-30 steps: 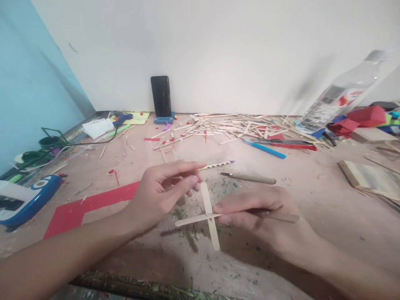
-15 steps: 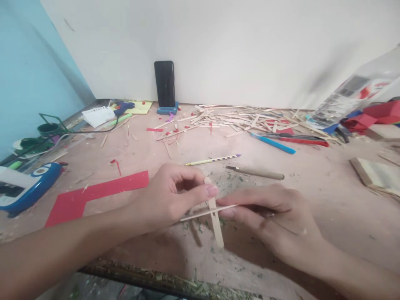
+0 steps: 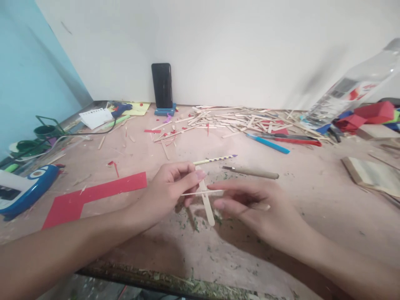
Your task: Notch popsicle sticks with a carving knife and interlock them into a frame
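While the left hand (image 3: 178, 183) is pinching a flat, round-ended wooden stick (image 3: 208, 209) over the green-flecked tabletop (image 3: 331, 200), a thin wooden strip (image 3: 193, 193) is crossing it edge-on. The right hand (image 3: 265, 198) is holding thumb and forefinger parted beside the strip; whether it is gripping anything, I cannot tell.

Fairly bright, soft light, broad shadows on the tabletop (image 3: 325, 196), hazy detail, stretched edges

Left hand (image 3: 173, 184): thumb pressed toward curled fingers. Right hand (image 3: 259, 199): index finger extended leftward, thumb apart below. Forearms (image 3: 93, 235) converging.
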`<state>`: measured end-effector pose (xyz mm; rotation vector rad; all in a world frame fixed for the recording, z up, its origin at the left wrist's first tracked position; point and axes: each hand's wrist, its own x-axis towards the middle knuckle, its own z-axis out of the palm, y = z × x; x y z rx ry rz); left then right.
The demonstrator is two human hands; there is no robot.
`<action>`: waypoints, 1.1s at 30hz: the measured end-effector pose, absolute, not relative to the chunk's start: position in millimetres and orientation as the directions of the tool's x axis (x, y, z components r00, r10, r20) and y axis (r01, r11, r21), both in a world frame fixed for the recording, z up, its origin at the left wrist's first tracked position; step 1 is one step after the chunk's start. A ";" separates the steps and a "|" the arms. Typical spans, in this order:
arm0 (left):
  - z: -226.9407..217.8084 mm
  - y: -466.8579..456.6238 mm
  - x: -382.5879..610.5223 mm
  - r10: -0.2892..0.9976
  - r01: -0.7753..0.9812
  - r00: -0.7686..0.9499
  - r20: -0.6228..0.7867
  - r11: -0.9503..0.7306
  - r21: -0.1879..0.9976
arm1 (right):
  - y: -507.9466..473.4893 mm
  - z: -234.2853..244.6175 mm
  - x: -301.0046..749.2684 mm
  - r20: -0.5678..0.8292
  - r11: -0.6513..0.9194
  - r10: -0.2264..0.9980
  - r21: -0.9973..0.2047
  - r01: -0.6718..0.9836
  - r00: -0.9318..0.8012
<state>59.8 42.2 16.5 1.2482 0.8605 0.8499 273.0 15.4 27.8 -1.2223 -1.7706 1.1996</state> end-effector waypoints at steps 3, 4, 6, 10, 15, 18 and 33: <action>16.6 42.7 59.5 0.871 -0.071 0.473 -0.136 0.191 0.979 | 15.4 30.3 276.8 -0.055 0.043 0.934 -0.964 0.263 -0.354; 16.9 43.0 59.1 0.863 -0.076 0.482 -0.148 0.209 0.975 | 15.1 32.0 278.4 -0.072 0.009 0.925 -0.977 0.212 -0.374; 17.4 43.9 58.1 0.857 -0.095 0.491 -0.157 0.232 0.968 | 15.0 35.9 281.6 -0.069 -0.042 0.906 -0.996 0.073 -0.418; 17.4 46.6 56.5 0.856 -0.150 0.493 -0.152 0.256 0.955 | 18.2 40.1 286.8 -0.114 -0.198 0.887 -0.969 -0.146 -0.447; 14.4 48.3 56.3 0.851 -0.210 0.507 -0.140 0.279 0.937 | 22.8 36.8 285.6 -0.140 -0.260 0.870 -0.945 -0.199 -0.472; 12.8 48.9 55.7 0.849 -0.232 0.511 -0.135 0.287 0.929 | 23.0 36.2 281.8 -0.072 -0.197 0.884 -0.953 -0.229 -0.462; 12.9 49.1 54.5 0.818 -0.235 0.556 -0.147 0.325 0.916 | 17.2 33.4 279.9 -0.064 -0.220 0.858 -0.942 -0.252 -0.509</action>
